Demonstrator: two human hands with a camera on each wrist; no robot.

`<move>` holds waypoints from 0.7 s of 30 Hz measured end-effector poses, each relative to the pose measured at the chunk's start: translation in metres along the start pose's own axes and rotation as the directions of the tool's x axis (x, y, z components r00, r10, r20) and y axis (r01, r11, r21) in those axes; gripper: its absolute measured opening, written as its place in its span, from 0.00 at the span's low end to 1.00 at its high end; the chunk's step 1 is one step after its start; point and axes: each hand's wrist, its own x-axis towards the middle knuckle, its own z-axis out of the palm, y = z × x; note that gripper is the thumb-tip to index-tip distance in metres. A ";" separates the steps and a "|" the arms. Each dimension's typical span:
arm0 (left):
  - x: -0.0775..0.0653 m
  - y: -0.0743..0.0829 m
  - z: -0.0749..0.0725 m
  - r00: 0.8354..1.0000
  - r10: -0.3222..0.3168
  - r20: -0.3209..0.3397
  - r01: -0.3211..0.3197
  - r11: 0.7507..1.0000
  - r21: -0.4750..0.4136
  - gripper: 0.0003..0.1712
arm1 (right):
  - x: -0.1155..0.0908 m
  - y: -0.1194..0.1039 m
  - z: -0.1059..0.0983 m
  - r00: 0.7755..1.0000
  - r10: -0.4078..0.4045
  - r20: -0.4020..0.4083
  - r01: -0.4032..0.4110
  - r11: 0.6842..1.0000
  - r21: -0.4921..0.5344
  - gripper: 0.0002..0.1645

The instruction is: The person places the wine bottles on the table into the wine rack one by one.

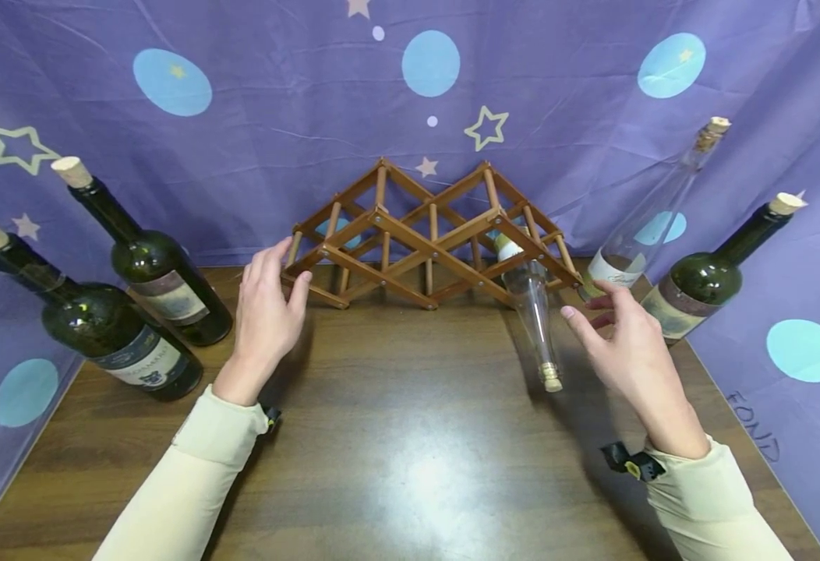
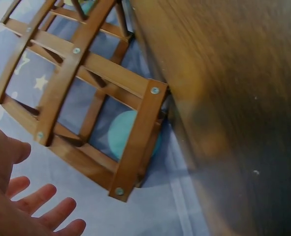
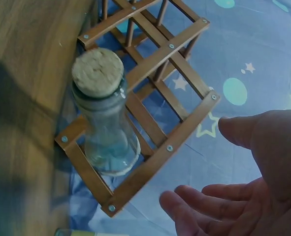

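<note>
A brown wooden lattice wine rack (image 1: 435, 253) stands unfolded at the back of the table. One clear glass bottle (image 1: 532, 304) lies in its right end, its corked neck slanting forward over the table; the right wrist view shows the cork (image 3: 97, 73) up close. My left hand (image 1: 266, 308) is beside the rack's left end, fingers extended and thumb apart. In the left wrist view those fingers (image 2: 39, 199) appear clear of the slats. To the right of the clear bottle, my right hand (image 1: 630, 354) hovers with loosely bent fingers, holding nothing.
Two dark green corked bottles, one in front (image 1: 118, 335) and one behind (image 1: 171, 284), stand at the left. At the right are a tall clear corked bottle (image 1: 645, 210) and another dark green one (image 1: 708, 273). A purple patterned cloth (image 1: 312, 93) hangs behind the wooden table (image 1: 382, 405).
</note>
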 end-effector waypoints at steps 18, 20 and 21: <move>-0.024 0.023 -0.038 0.990 0.110 0.083 -0.108 0.994 -0.033 0.39 | 0.003 0.024 -0.031 0.820 -0.242 -0.519 0.229 0.969 -0.091 0.31; -0.028 0.024 -0.041 0.988 0.116 0.103 -0.114 0.993 -0.028 0.40 | 0.003 0.026 -0.033 0.777 -0.233 -0.585 0.219 0.971 -0.096 0.32; -0.030 0.025 -0.042 0.987 0.120 0.109 -0.118 0.993 -0.028 0.41 | 0.003 0.027 -0.034 0.761 -0.220 -0.610 0.206 0.974 -0.094 0.32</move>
